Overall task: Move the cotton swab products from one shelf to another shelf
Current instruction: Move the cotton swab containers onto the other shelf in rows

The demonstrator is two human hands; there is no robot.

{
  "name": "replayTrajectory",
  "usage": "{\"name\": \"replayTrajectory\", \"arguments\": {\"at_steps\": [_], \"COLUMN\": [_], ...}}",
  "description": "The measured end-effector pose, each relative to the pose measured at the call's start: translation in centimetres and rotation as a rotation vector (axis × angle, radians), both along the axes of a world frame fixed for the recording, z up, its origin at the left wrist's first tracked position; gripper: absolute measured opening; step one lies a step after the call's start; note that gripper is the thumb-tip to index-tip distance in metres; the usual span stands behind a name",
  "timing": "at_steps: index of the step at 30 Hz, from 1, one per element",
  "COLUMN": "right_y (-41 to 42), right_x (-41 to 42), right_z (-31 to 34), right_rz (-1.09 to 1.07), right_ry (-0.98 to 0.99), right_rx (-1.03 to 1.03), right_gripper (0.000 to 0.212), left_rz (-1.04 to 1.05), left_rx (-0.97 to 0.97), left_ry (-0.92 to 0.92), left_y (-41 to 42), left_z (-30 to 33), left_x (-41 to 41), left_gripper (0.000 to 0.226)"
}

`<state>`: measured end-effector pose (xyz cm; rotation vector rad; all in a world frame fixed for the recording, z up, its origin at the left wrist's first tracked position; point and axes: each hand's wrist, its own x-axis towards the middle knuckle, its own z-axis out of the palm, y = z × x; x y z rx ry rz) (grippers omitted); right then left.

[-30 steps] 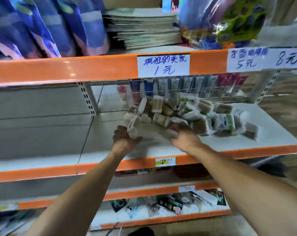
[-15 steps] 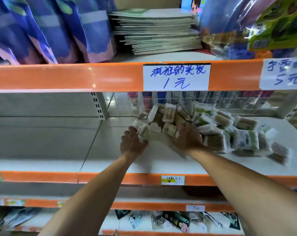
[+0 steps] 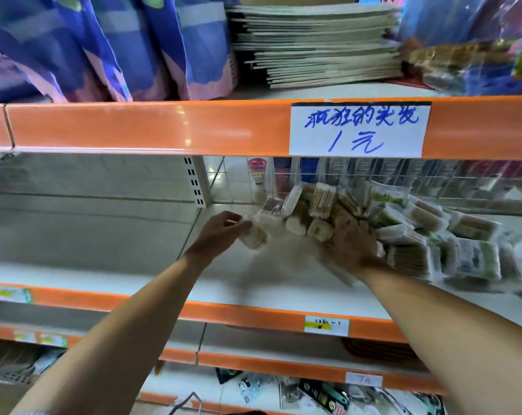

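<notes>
Both arms outstretched: left hand fingers curled around 1 cotton swab pack; right hand palm-down, fingers spread wide atop the swab pile on the shelf.

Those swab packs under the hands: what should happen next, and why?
Probably close the right hand on a few packs and lift. It lies flat on the heap of swab packs, while the left hand already pinches one pack at the heap's left edge.

Left hand: fingers closed on 1 swab pack.
Right hand: pressed flat on swab pile.
Shelf: white, orange edge.
</notes>
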<state>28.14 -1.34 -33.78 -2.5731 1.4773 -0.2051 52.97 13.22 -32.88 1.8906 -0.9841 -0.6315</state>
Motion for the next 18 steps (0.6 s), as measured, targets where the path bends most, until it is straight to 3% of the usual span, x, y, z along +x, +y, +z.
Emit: {"name": "replayTrajectory", "arguments": {"at_steps": [4, 8, 14, 18], "right_y": [0.1, 0.1, -0.5, -0.8], "right_x": [0.0, -0.4, -1.4, -1.4], "right_z": [0.2, 1.3, 1.9, 2.3], "right_rz": [0.041, 0.122, 0.191, 0.25], "right_ry": [-0.162, -0.378, -0.45, -0.459], "right_rx": [-0.008, 0.143, 0.197, 0.266], "right_gripper": [0.059, 0.052, 0.045, 0.059], "left_rz": [-0.034, -0.065, -0.127, -0.104], "left_rx": [-0.007, 0.025, 0.027, 0.048], "left_ry": [0.027, 0.018, 0.047, 0.132], "left_y": [0.2, -0.2, -0.2, 0.7], "left_z": [0.0, 0.5, 1.0, 0.2], "left_x": [0.0, 0.2, -0.2, 0.7], "left_gripper": [0.028, 0.044, 0.04, 0.036]}}
